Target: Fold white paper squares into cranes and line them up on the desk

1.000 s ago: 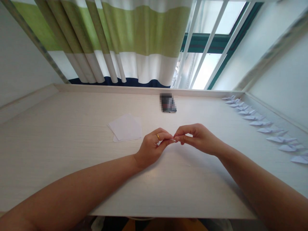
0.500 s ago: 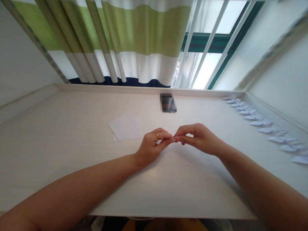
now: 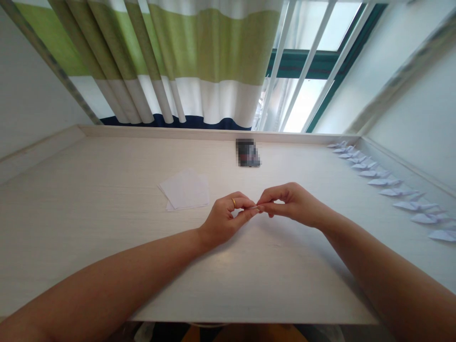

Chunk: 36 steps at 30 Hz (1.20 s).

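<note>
Done, by look: paper cranes [image 3: 416,206] stand folded in row along right edge of surface [image 3: 267,280], from far right corner toward near; about ten, far ones overlap, count unsure. In progress: one small paper piece [image 3: 253,207], mostly hidden, around middle of surface, pinched between fingertips of left hand [image 3: 223,219] and right hand [image 3: 295,205]. Left unfolded: paper sheets [image 3: 187,190], at least two, overlapping, left of hands. One phone-like object [image 3: 248,153], pixelated, near far edge.

Narrow gold ring [image 3: 233,203] on a finger [image 3: 244,203] of the left hand [image 3: 224,216]; right hand [image 3: 290,204], wrists [image 3: 202,239] and both forearms [image 3: 135,266] bare.
</note>
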Motion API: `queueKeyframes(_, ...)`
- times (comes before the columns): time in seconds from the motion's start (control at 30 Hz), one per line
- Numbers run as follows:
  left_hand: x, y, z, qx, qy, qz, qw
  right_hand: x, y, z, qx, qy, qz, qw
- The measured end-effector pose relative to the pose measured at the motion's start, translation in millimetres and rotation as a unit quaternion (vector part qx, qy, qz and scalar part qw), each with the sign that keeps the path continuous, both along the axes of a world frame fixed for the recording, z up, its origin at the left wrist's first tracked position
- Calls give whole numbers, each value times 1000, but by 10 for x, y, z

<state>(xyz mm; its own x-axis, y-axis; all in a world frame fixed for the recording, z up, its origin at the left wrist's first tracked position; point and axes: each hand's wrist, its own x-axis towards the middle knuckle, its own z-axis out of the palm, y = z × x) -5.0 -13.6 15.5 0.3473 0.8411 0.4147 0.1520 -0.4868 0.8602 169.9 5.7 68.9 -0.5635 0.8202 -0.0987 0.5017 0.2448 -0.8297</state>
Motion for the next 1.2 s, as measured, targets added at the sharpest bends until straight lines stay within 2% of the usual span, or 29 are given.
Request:
queueKeyframes(0.1, 3, -8, 15, -25, -18, -1, 1000, -1, 10, -17, -29, 26, -5, 999)
queueKeyframes(0.2, 8, 2, 1, -78, -59, 10, 995, -2, 8, -40, -22, 48, 3, 999)
queueKeyframes(0.33, 21, 44, -42, -180, -153, 33, 971, -34, -19, -84, 74, 75, -7, 994)
queueKeyframes(0.47, 38, 62, -63, -216, -192, 30, 957, -103, -49, -129, 147, 60, -47, 986)
queueKeyframes(0.67, 59, 38, -86, -199, -180, 17, 963, -174, -74, -202, 153, 98, -94, 979)
queueKeyframes(0.87, 50, 29, -87, -143, -124, 52, 980, -218, -100, -290, 129, 142, -163, 968)
queueKeyframes(1.0, 38, 6, -47, -71, -56, 64, 994, -244, -135, -286, 182, 129, -185, 957)
queueKeyframes(1.1, 38, -6, -34, -76, -39, 85, 993, -263, -161, -263, 217, 103, -176, 955)
queueKeyframes(1.2, 42, -9, -35, -84, -14, 100, 991, -280, -174, -257, 214, 79, -184, 956)
